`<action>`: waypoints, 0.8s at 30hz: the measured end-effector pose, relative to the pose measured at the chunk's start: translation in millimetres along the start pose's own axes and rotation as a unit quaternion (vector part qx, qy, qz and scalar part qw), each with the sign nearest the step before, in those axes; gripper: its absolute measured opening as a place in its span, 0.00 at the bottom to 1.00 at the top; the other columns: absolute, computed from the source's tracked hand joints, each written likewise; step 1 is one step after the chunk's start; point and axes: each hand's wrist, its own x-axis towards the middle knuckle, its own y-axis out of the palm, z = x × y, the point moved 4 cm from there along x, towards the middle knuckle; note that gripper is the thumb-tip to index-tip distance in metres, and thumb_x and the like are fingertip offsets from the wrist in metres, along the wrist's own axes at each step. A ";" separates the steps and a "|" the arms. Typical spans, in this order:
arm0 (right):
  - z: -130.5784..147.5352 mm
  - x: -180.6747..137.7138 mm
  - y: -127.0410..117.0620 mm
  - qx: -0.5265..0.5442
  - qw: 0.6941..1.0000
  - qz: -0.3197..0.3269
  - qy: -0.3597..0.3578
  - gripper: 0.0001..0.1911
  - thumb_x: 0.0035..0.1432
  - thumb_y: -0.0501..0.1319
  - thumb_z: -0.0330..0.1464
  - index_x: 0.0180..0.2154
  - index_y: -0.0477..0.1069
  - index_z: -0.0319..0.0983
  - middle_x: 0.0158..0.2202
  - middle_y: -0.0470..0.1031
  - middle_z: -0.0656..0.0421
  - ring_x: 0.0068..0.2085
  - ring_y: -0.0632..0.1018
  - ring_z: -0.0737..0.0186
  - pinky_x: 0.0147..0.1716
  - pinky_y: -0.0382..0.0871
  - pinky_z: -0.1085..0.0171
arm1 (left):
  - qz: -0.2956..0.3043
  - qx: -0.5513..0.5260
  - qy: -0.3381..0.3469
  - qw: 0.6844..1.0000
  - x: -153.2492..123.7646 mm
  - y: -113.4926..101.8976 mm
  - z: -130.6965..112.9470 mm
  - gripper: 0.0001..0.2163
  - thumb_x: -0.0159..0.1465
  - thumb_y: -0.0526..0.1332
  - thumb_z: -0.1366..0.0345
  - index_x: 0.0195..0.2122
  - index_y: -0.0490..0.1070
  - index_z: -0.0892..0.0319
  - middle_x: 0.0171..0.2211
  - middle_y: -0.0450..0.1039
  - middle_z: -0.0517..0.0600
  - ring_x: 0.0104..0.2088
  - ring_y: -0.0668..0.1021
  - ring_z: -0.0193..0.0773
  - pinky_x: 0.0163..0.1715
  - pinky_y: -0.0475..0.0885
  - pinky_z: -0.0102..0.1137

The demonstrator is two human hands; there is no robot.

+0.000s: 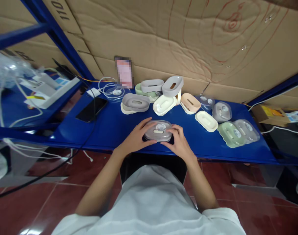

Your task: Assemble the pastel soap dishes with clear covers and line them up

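A grey oval soap box [154, 134] with a clear lid and a round label sits at the front edge of the blue table. My left hand [138, 135] curves round its left end, fingers on the far side and thumb at the near edge. Round the right end my right hand [178, 139] grips it the same way. Behind it lie a grey tray insert [136, 102], a cream base [165, 105] and a peach insert [191, 102]. Another grey insert [172, 86] rests tilted on the pile at the back.
To the right are lidded boxes, one green [230, 134] and one grey [248, 131], plus a cream dish [206, 121]. A black phone [91, 109] and a white cable [106, 85] lie left. Cardboard [139, 32] walls the back; a blue frame post [63, 42] stands left.
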 end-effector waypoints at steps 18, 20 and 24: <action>4.5 3.8 0.9 -0.019 0.997 0.074 0.029 0.39 0.71 0.66 0.44 0.76 0.54 0.51 0.80 0.49 0.48 0.78 0.58 0.42 0.73 0.64 0.40 | -0.002 0.019 -0.005 1.000 -1.7 1.1 2.2 0.35 0.70 0.66 0.44 0.76 0.60 0.43 0.76 0.55 0.55 0.75 0.64 0.57 0.75 0.61 0.52; 4.2 4.3 1.1 -0.020 0.995 0.088 0.032 0.40 0.70 0.66 0.44 0.77 0.53 0.54 0.80 0.47 0.50 0.78 0.58 0.41 0.73 0.63 0.40 | -0.002 0.018 -0.010 1.000 -1.9 1.5 2.5 0.38 0.70 0.67 0.44 0.77 0.56 0.42 0.76 0.55 0.55 0.75 0.64 0.57 0.74 0.61 0.52; -0.6 4.3 -0.2 -0.013 0.996 0.069 0.050 0.39 0.69 0.68 0.45 0.75 0.57 0.54 0.78 0.52 0.50 0.77 0.61 0.42 0.73 0.64 0.40 | -0.014 0.020 -0.007 1.000 -1.5 1.4 0.7 0.44 0.69 0.68 0.45 0.80 0.45 0.44 0.77 0.55 0.56 0.76 0.62 0.55 0.75 0.60 0.52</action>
